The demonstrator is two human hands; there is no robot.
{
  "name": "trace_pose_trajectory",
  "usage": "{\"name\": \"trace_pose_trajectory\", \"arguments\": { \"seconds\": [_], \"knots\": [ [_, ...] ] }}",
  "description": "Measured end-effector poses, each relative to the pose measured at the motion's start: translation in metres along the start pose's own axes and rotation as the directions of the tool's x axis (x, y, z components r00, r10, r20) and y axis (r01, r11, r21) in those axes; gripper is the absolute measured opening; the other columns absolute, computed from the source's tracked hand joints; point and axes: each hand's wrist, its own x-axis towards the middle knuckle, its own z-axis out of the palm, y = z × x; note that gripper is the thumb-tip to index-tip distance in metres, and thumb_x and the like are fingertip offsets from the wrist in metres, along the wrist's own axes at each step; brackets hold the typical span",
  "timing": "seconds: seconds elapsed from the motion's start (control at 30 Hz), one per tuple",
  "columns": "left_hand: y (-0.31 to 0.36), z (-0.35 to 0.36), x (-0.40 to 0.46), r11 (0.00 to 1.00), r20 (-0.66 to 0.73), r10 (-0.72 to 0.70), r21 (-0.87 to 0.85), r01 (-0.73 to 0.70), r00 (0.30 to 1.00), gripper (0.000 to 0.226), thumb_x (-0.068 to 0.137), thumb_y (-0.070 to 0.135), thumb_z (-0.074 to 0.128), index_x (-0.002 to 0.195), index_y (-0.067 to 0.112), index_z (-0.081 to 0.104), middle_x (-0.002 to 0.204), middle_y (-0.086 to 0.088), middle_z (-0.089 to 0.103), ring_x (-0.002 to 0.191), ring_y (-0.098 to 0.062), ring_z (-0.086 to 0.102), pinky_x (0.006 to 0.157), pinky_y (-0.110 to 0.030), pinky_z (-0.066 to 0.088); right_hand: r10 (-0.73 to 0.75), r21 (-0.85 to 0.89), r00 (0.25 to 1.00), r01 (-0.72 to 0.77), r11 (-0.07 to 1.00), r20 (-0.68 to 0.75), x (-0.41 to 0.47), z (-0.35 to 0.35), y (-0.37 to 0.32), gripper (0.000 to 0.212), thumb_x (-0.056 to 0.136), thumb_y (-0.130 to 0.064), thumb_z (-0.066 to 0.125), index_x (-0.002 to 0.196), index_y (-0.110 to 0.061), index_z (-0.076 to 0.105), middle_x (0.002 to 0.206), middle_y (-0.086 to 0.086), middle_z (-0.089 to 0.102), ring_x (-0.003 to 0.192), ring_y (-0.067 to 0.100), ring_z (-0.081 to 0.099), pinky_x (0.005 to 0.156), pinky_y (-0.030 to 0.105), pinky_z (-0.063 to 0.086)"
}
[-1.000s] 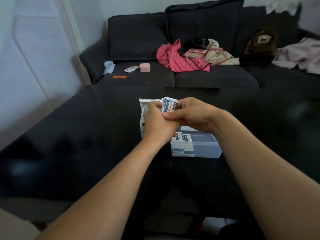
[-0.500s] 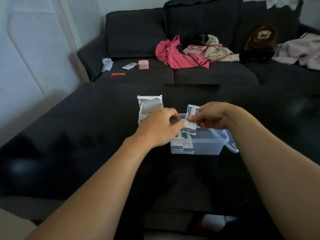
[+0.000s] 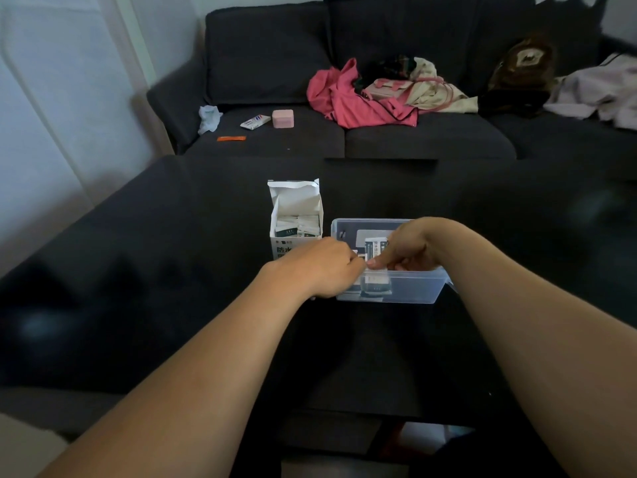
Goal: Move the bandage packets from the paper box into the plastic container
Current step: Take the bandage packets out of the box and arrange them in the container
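Packet going into the tub, more left in the box.

Right hand (image 3: 410,248) pinches a bandage packet (image 3: 376,245) over the plastic container (image 3: 406,291), low inside the rim, likely to stack it on the packets (image 3: 375,283) already there. Left hand (image 3: 319,270) is curled at the near-left corner, probably steadying; can't tell if it grips anything. Paper box (image 3: 295,215) stands open just left, still holding packets. Dark table (image 3: 172,253); dark sofa (image 3: 431,139) behind with clothes (image 3: 348,98).
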Motion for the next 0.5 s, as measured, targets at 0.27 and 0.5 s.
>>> {"name": "trace_pose_trajectory", "arguments": {
  "seconds": [0.27,0.5],
  "knots": [
    [0.001,0.005,0.005,1.0,0.017,0.002,0.0,-0.002,1.0,0.043,0.103,0.043,0.028,0.071,0.024,0.05,0.083,-0.003,0.053,0.083,-0.024,0.059,0.069,-0.036,0.042,0.001,-0.098,1.0,-0.004,0.995,-0.031,-0.008,0.011,-0.004,0.065,0.064,-0.02,0.08,0.125,-0.004,0.061,0.12,0.012,0.067,0.118,0.028,0.059,0.11,0.045,0.043],
    [0.003,0.003,0.003,1.0,0.014,0.001,-0.024,-0.001,1.0,0.044,0.103,0.037,0.03,0.066,0.02,0.047,0.076,-0.004,0.054,0.07,-0.023,0.064,0.056,-0.032,0.038,-0.047,-0.198,0.993,0.025,0.98,-0.109,-0.011,0.017,-0.005,0.036,0.09,-0.019,0.071,0.121,-0.002,0.061,0.105,0.01,0.067,0.099,0.022,0.063,0.101,0.038,0.051]
  ]
}}
